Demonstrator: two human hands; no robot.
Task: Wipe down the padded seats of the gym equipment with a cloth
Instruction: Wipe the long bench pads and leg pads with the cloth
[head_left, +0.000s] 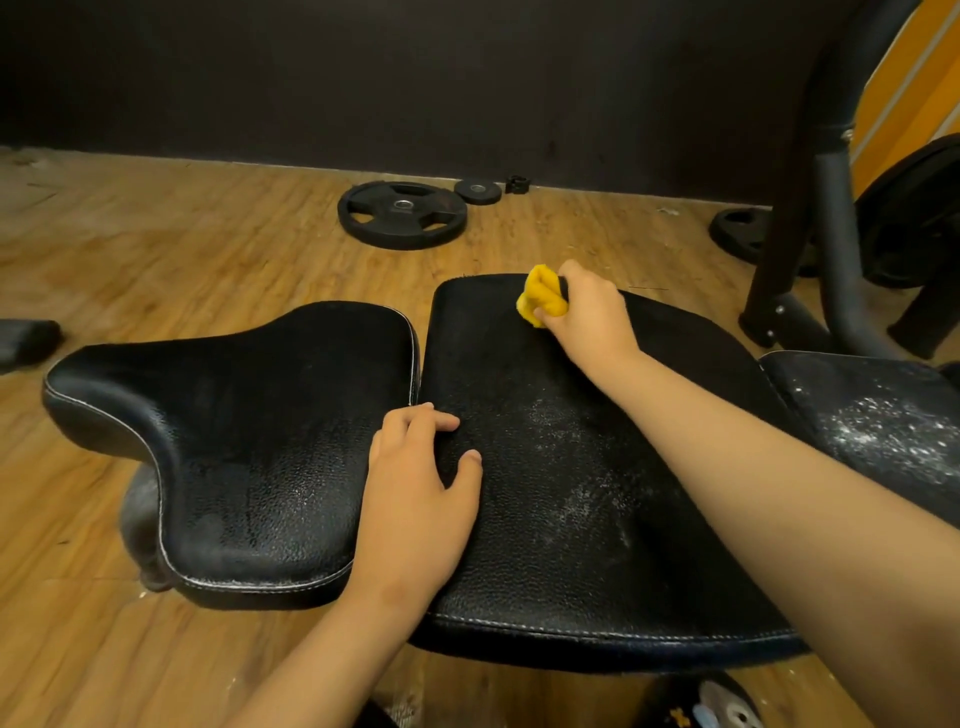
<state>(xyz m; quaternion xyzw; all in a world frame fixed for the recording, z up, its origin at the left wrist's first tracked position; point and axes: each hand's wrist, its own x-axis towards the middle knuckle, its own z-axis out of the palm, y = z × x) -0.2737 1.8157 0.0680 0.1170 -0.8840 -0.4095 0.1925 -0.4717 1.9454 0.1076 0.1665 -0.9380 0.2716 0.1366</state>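
Observation:
A black padded bench lies across the view in three sections. The middle pad (561, 493) carries a whitish dusty smear. My right hand (592, 317) is shut on a bunched yellow cloth (543, 299) and presses it on the far edge of this middle pad. My left hand (421, 488) rests flat with fingers apart on the pad's left edge, at the gap beside the curved left seat pad (234, 426). The right pad (878, 421) is speckled with white dust.
A large black weight plate (402, 214) and a small one (478, 190) lie on the wooden floor behind the bench. Black machine frame legs (800, 260) and more plates stand at the right. A dark wall runs along the back.

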